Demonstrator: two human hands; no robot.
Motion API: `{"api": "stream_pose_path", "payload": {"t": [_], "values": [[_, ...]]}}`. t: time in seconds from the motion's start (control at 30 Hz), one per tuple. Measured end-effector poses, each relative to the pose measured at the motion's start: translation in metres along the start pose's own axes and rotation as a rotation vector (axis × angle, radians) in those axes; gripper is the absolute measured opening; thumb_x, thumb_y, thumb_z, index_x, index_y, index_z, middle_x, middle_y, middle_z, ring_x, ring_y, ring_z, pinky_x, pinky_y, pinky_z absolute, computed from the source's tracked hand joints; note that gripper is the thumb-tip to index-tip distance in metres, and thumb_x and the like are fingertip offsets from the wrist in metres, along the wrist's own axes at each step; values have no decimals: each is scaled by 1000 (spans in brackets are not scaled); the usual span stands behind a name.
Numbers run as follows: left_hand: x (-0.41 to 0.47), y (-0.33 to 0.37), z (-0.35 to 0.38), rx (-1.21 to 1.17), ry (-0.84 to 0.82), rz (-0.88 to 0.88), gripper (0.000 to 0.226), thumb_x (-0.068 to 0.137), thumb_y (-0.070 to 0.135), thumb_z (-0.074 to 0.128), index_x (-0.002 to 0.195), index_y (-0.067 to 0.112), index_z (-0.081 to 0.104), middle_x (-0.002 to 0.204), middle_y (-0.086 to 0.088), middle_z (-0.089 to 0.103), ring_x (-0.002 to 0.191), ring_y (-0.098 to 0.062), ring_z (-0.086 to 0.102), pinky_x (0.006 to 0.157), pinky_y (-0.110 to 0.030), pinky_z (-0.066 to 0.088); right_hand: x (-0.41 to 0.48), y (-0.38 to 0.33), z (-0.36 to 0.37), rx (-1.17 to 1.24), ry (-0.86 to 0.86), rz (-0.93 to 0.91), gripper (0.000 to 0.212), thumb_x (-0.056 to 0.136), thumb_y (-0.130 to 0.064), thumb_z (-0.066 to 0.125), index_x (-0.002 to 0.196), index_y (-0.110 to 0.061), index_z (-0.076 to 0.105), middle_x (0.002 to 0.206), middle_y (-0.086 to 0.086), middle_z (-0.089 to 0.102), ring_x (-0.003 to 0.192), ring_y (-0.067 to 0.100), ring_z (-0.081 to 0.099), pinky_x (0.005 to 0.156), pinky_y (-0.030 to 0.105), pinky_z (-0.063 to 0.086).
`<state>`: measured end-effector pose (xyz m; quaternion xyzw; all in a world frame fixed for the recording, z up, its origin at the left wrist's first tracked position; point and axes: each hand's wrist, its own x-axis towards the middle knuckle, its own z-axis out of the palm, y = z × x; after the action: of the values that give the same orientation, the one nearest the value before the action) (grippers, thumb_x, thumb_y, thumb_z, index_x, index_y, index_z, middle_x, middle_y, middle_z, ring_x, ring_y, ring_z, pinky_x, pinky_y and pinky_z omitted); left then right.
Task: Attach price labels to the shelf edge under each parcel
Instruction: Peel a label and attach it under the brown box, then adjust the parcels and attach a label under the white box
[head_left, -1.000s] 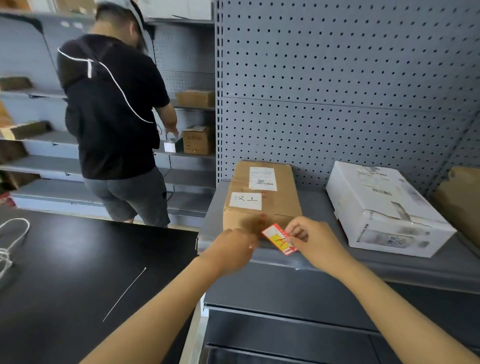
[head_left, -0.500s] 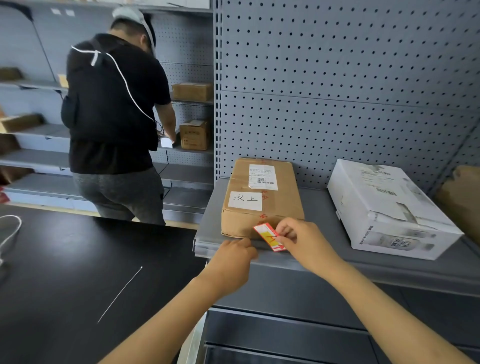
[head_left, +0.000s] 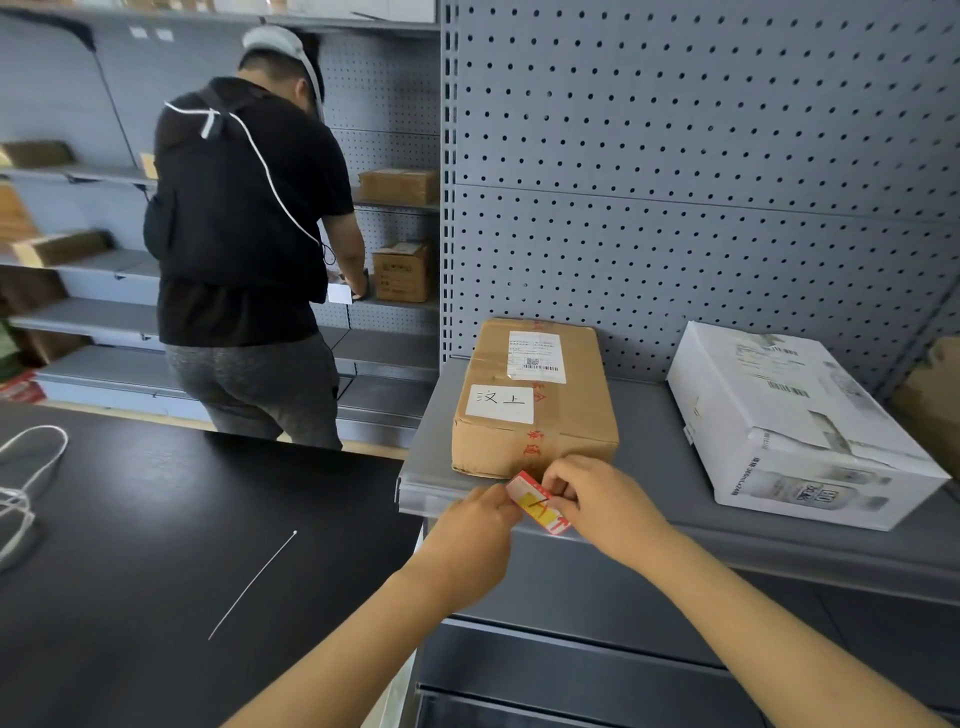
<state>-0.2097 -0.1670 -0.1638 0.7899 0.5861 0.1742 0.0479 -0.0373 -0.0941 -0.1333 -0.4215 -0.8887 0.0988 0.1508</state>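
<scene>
A brown cardboard parcel (head_left: 535, 395) with white stickers lies on the grey shelf (head_left: 644, 457), and a white parcel (head_left: 789, 426) lies to its right. A small red and yellow price label (head_left: 535, 501) is held tilted at the shelf's front edge (head_left: 441, 496), just below the brown parcel. My right hand (head_left: 597, 501) pinches the label's right side. My left hand (head_left: 478, 530) touches its left end with the fingertips; whether it grips the label I cannot tell.
A person in a black shirt (head_left: 244, 223) stands at the left, working at other grey shelves with brown boxes (head_left: 400, 270). A black table (head_left: 156, 545) with a white cord (head_left: 26, 488) sits left of my arms. Another brown parcel (head_left: 935, 400) shows at the far right.
Both hands and the label have shifted slightly left along the shelf edge, and my left hand has come up to the label's left end. The view has drifted a little.
</scene>
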Motion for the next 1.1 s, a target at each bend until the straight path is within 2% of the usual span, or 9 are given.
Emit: {"api": "stream_pose_path", "payload": {"t": [0.2,0.4,0.53,0.67,0.8,0.93,1.1], "values": [[0,5,-12,17,2,-3,38,87,5,45,121,20,55,122,-1,60,103,-21,55,87,-32,47,5,-7,1,-166,-11,-90,11,90,-34,56,95,-24,60,94,-8,64,86,12,57,64,37,52],[0,6,-26,-5,-9,-49,30,91,14,47,118,22,60,121,2,62,101,-19,58,88,-30,48,-9,-4,-9,-52,6,-9,26,88,-30,61,114,-28,58,107,-14,62,94,7,56,73,29,52],[20,23,-41,-2,13,7,27,90,19,50,114,26,61,117,5,62,99,-22,58,82,-34,50,-33,6,-34,4,73,56,22,87,-23,63,109,-27,60,103,-12,63,86,4,52,76,24,48],[57,63,-52,-39,56,126,22,87,13,49,104,17,64,105,0,64,90,-25,60,75,-36,50,-68,26,-65,20,113,142,18,87,-25,64,105,-28,61,98,-11,64,87,6,56,78,30,50],[96,118,-48,-136,17,223,26,88,23,59,113,26,63,112,6,63,98,-16,61,84,-39,51,-115,57,-102,28,185,247,19,86,-27,65,105,-26,62,99,-8,66,86,7,58,77,28,50],[125,192,-33,-133,-20,345,26,88,26,58,114,28,61,117,9,62,104,-14,58,88,-36,49,-168,95,-139,7,261,341,16,85,-23,66,100,-16,63,99,2,65,90,16,57,80,37,51],[156,285,-6,-168,-24,478,25,89,28,58,113,30,61,118,14,60,104,-8,56,90,-32,46,-238,152,-184,-23,317,430,21,87,-26,65,105,-17,63,104,1,61,94,13,55,83,31,49]]}}
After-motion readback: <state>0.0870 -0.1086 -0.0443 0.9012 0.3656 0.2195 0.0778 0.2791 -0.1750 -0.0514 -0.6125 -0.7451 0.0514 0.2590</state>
